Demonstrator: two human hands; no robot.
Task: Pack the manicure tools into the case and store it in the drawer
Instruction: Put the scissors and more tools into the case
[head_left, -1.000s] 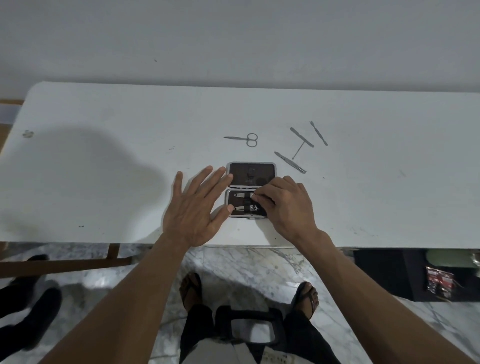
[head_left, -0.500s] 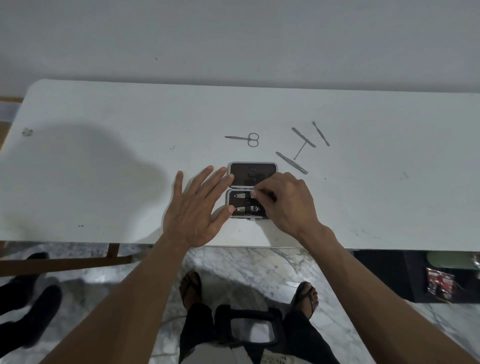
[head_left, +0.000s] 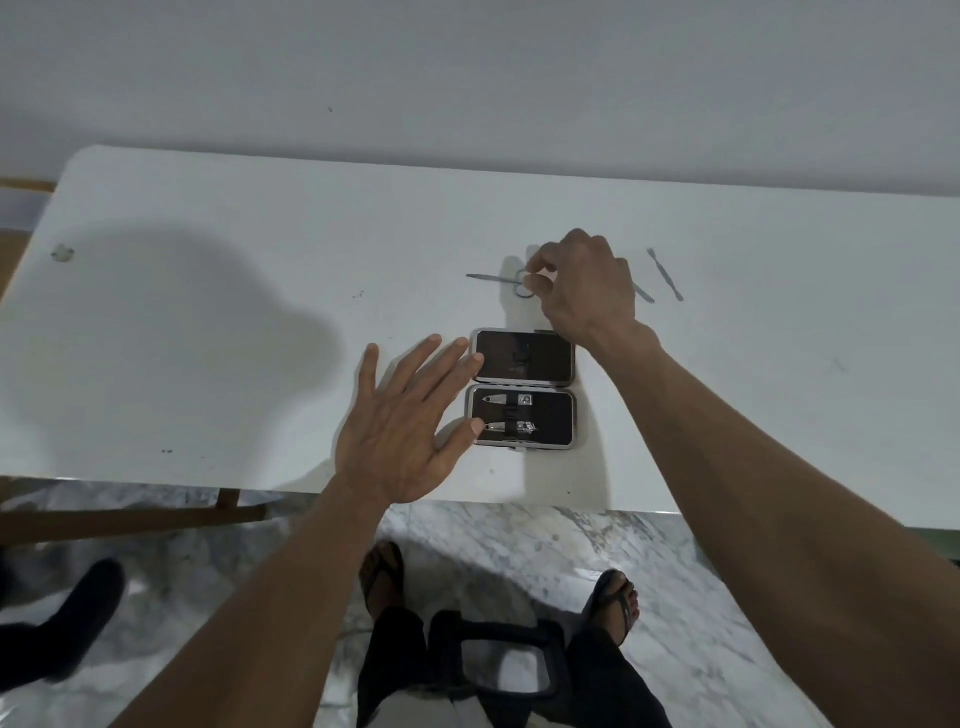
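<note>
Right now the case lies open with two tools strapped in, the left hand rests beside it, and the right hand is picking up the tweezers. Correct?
Not quite. The head view shows the right hand pinching the scissors at their finger loops, not tweezers. The rest holds: the case lies open with two tools strapped in, and the left hand rests beside it.

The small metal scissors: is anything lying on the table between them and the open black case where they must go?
Nothing visible does. The small metal scissors lie just beyond the open black case, with bare white table between. The right hand is at their loops; the left hand rests at the case's left edge, aside from that path.
</note>
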